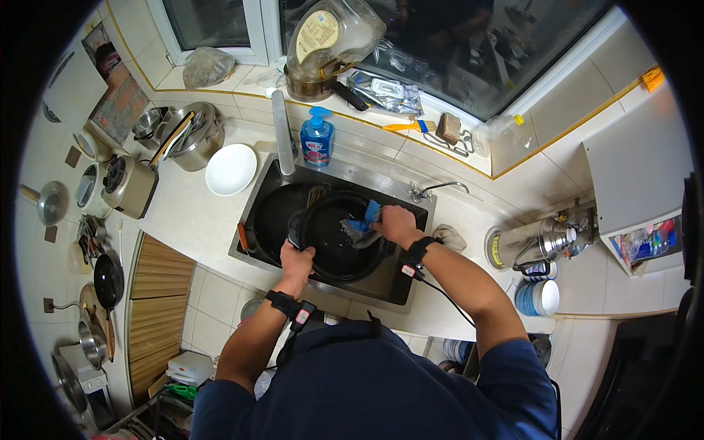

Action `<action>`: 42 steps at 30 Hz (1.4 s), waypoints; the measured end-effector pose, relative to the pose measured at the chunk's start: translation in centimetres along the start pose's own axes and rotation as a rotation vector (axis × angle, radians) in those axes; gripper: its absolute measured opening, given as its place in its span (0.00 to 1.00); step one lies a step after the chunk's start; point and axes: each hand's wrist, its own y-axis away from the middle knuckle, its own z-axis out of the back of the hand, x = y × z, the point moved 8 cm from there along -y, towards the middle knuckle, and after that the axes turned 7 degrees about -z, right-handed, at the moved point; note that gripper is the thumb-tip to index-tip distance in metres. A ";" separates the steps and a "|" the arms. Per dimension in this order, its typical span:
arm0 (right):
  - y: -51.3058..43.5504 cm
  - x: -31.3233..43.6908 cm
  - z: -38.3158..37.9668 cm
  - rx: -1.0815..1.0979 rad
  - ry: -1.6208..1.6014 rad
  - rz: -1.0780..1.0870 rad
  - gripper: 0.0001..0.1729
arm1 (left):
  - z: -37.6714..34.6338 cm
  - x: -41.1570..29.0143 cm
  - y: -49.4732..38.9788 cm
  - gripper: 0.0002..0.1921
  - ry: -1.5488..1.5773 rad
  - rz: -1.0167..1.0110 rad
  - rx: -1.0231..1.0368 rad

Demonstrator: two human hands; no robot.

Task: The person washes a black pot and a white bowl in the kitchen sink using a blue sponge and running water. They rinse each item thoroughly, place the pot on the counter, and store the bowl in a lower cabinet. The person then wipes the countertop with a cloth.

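A round black pot (328,234) with side handles sits tilted over the stainless-steel sink (408,270). My left hand (297,263) grips the pot by its left handle and rim. In my right hand (397,224) is a blue-and-grey scrubbing cloth or sponge (373,212), held at the pot's right inner side. Part of the cloth hangs down inside the pot. Under and left of the pot lies a larger dark wok or pan (275,220), partly hidden, with an orange handle (242,237) at the sink's left edge. A bristled brush (315,194) shows behind the pot.
A grey faucet (283,135) overhangs the sink's back left, beside a blue soap pump bottle (317,140). A white plate (231,169) rests on the left counter. A small tap (434,191), a crumpled rag (450,237), a steel thermos (522,245) and stacked bowls (538,298) stand right.
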 end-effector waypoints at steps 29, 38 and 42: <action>1.8 -0.4 -0.5 -0.043 -0.029 -0.107 0.42 | 1.3 -0.1 -2.4 0.18 0.051 -0.042 -0.071; 3.2 -3.5 -4.6 0.245 -1.001 -0.157 0.31 | 0.8 0.8 -3.4 0.15 0.129 -0.049 -0.037; 3.2 -4.5 -5.6 0.150 -1.335 -0.197 0.28 | 0.2 1.4 -2.9 0.13 0.126 0.108 -0.027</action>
